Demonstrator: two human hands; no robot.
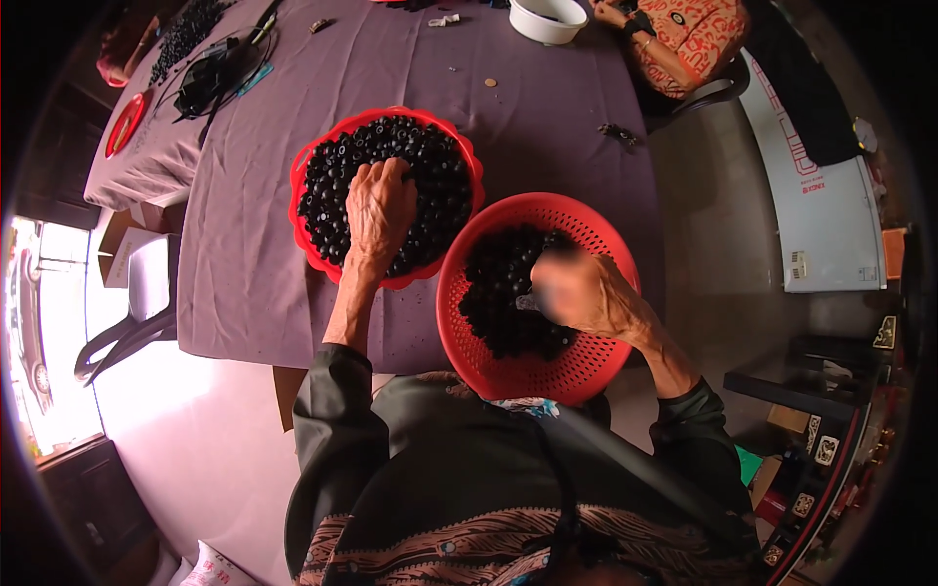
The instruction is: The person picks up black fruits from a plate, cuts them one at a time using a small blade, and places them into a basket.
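Note:
A red bowl with a scalloped rim (pixel 296 227) stands on the table, full of small black cap-like pieces (pixel 435 186). My left hand (pixel 379 207) is over its middle, fingers curled down among the pieces; whatever they pinch is hidden. Nearer to me and to the right, a red perforated colander (pixel 586 225) sits tilted at the table's front edge, holding a heap of black pieces (pixel 503 327). Above that heap my right hand (pixel 586 293) is closed, partly blurred. A small greyish bit shows by its fingertips, too unclear to name.
A purple cloth covers the table (pixel 244 264). At the far side stand a white tub (pixel 547 21) and a seated person in orange patterned clothes (pixel 694 44). Black cables (pixel 210 78) lie far left. A chair (pixel 147 283) is at the left, a white appliance (pixel 826 225) at the right.

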